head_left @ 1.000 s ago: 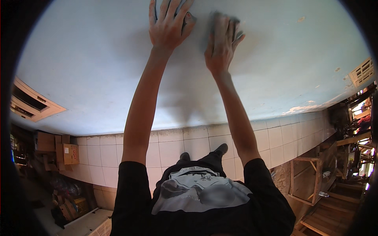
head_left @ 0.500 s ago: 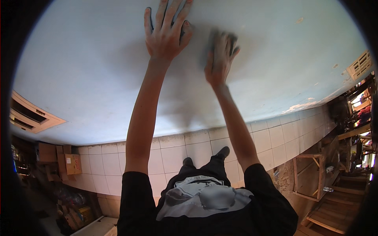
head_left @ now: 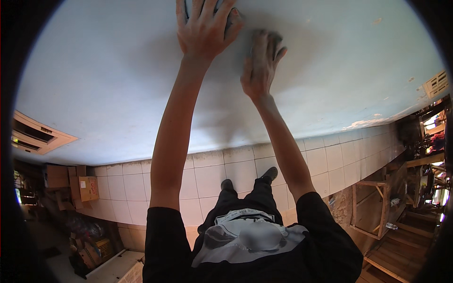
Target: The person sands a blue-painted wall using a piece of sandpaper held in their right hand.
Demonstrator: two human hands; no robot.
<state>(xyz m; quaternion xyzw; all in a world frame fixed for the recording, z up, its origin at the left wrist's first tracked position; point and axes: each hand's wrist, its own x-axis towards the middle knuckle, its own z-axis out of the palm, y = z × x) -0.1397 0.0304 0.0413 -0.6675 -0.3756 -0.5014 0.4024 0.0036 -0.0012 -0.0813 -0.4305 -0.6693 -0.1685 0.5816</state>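
A pale blue wall (head_left: 118,94) fills the upper view. My left hand (head_left: 204,30) rests flat on it with spread fingers, tips partly cut off by the upper edge, and holds nothing. To its right and slightly lower, my right hand (head_left: 258,68) presses a dark grey pad (head_left: 276,36) against the same wall. Motion smears the fingers there, and most of the pad is hidden under them, so its exact kind does not show. Both arms reach up and away from me.
White tiles (head_left: 207,179) run below the painted wall. Slatted vents (head_left: 40,132) sit at left and right (head_left: 436,84). Cardboard boxes (head_left: 88,188) stand at left; a wooden frame (head_left: 354,210) and wooden steps (head_left: 401,254) lie at right. Paint flakes off (head_left: 365,123) at right.
My left hand sits a little higher and further right in the picture. My right hand has shifted slightly left, still on the pad. The whole view has tilted a little.
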